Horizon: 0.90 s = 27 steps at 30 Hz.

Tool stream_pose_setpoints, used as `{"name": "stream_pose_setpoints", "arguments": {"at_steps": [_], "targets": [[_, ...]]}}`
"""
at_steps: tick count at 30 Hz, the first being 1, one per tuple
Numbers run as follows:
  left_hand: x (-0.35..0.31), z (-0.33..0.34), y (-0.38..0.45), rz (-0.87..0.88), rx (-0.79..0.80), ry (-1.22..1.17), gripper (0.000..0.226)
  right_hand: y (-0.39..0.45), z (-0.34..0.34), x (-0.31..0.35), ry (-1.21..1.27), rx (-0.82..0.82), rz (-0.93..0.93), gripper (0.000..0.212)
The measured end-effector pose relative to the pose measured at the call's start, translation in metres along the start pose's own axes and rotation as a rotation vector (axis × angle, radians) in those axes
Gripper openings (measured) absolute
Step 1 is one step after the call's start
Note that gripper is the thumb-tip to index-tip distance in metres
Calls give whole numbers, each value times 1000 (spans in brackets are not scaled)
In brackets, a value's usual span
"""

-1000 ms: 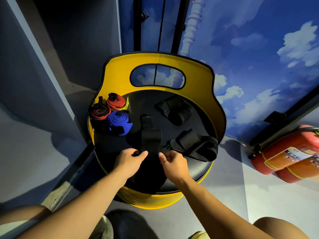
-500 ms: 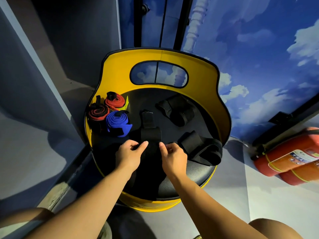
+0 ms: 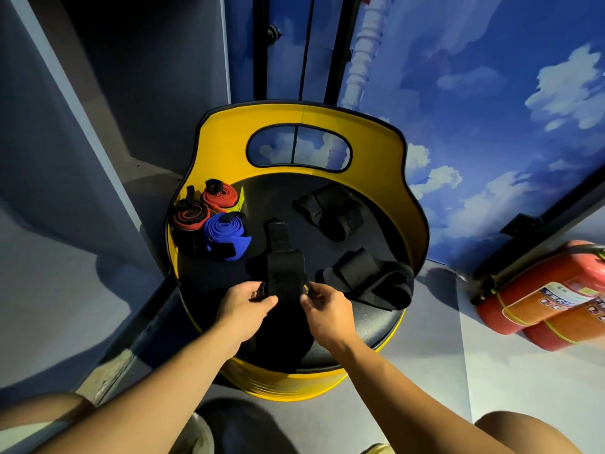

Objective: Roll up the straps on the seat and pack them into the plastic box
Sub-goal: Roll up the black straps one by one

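Left hand (image 3: 244, 308) and right hand (image 3: 324, 311) each pinch the near, rolled end of a black strap (image 3: 284, 267) lying on the seat (image 3: 370, 326). Keep turns tight and edges aligned while rolling away.

Seat pad (image 3: 366, 326): glossy black leather-like; yellow shell (image 3: 222, 149) smooth; straps (image 3: 284, 257) matt cloth.

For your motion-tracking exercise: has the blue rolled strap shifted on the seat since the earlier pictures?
No. The blue rolled strap sits in the same spot, touching the red-and-black roll at the seat's left edge; only the camera view shifted.
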<state>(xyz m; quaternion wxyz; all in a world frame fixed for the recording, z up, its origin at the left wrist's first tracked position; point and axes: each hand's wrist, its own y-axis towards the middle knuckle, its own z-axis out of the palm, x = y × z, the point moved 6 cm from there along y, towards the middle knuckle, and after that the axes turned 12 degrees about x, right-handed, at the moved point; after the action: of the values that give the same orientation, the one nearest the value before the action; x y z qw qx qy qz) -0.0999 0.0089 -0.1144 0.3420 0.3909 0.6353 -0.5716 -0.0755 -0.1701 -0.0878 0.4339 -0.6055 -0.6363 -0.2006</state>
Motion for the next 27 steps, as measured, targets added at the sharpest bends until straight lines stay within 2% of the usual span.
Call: {"name": "stream_pose_setpoints", "arguments": {"at_steps": [3,7,9,13,18,20,23,25,27], "targets": [[0,1,-7,-13,32,-10,17,-4,-2,-3,-93,13,32,18],[-2,-4,-2,-40,28,-9,5,0,-7,1,-88,-5,31,26],[-4,-6,6,-60,10,-29,14,5,-9,0,-40,-50,45,33],[-12,-6,17,-65,-110,-11,37,24,-10,-2,53,-154,66,30],[-16,-7,22,-72,-190,-71,47,34,-7,2,15,-255,-52,38],[-16,-9,27,-62,-189,-62,53,34,-2,0,74,-183,-34,33],[-14,-9,32,-84,-134,-96,40,30,0,-1,162,-67,-30,23],[-13,-7,32,-68,-58,-128,28,29,1,-4,187,8,-26,30],[-11,-5,29,-33,12,-98,27,28,3,-8,191,73,-15,38]]}}
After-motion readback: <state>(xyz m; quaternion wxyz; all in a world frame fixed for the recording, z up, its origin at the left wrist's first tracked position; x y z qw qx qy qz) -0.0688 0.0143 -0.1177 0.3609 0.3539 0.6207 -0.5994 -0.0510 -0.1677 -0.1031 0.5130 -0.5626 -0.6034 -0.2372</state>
